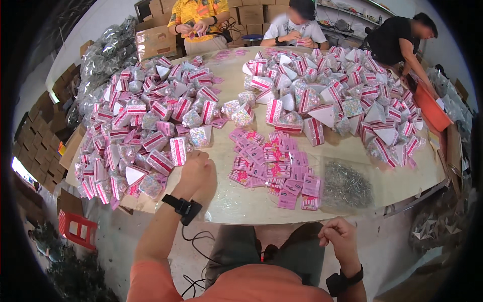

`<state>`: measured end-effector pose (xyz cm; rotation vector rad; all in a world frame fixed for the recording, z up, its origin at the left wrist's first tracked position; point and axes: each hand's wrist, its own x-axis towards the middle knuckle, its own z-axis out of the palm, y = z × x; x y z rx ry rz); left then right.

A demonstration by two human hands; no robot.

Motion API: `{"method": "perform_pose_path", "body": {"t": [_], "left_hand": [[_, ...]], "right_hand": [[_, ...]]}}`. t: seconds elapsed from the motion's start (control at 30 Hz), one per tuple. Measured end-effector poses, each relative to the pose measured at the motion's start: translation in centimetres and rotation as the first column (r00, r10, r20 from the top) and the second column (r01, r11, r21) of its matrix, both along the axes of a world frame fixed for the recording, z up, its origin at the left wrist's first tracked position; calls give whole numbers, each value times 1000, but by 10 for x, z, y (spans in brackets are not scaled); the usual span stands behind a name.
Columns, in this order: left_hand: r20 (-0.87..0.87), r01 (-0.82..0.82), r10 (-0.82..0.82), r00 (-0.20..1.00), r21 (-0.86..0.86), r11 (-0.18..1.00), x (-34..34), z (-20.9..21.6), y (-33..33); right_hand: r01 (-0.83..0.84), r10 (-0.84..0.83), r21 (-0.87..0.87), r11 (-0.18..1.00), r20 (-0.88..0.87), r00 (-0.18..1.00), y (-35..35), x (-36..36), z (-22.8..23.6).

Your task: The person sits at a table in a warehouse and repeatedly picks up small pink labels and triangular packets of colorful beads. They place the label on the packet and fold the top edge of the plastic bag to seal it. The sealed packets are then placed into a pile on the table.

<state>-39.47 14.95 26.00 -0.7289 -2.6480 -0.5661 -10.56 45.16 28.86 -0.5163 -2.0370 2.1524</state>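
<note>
My left hand [198, 170] reaches over the table with its fingers curled, at the near right edge of a heap of packs. Right beside its fingertips stands a clear wedge-shaped pack [179, 151] with a pink-and-white band; whether the fingers grip it is hidden. Off the table's front edge, above my lap, is my right hand [340, 238], fingers bent together; anything small between them cannot be made out. Nearest to it lie a clear shallow tray [324, 204] of small metal pieces [348, 184] and a spread of pink printed cards [275, 168].
Big heaps of similar packs cover the table's left [151, 118] and right [322, 90]. Across the table, two people handle small items; a third leans over an orange bin [433, 108] at right. Cartons [156, 43] and plastic bags [108, 55] stand behind; a red stool [78, 229] is at left.
</note>
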Motion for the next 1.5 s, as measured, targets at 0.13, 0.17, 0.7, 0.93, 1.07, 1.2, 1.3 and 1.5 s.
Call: {"method": "perform_pose_path", "body": {"t": [0.13,0.17,0.7,0.93,1.07,1.2,1.3,1.5], "left_hand": [[-50,124,-123,991,28,992,12,15,23],[39,141,-145,989,88,986,17,19,34],[113,26,-14,994,-111,993,8,33,115],[95,135,-129,987,-63,989,0,10,114],[16,97,-96,995,-55,994,-10,2,112],[147,14,-25,989,79,997,1,12,125],[180,137,-191,965,278,951,-15,13,115],[-64,187,-180,982,527,829,-4,44,84]], "right_hand": [[-32,32,-32,999,-7,999,-6,-6,2],[-43,42,-36,998,-8,999,-9,-8,2],[-99,102,-34,994,75,992,-9,-1,-7],[-185,186,-74,980,17,982,-13,-13,-5],[-202,196,-71,977,-78,977,-16,-13,-24],[-193,185,-99,976,-84,979,-13,-6,-21],[-182,171,-106,978,-101,980,-12,-4,-19],[-110,98,-89,990,-131,986,-13,-10,-7]]}}
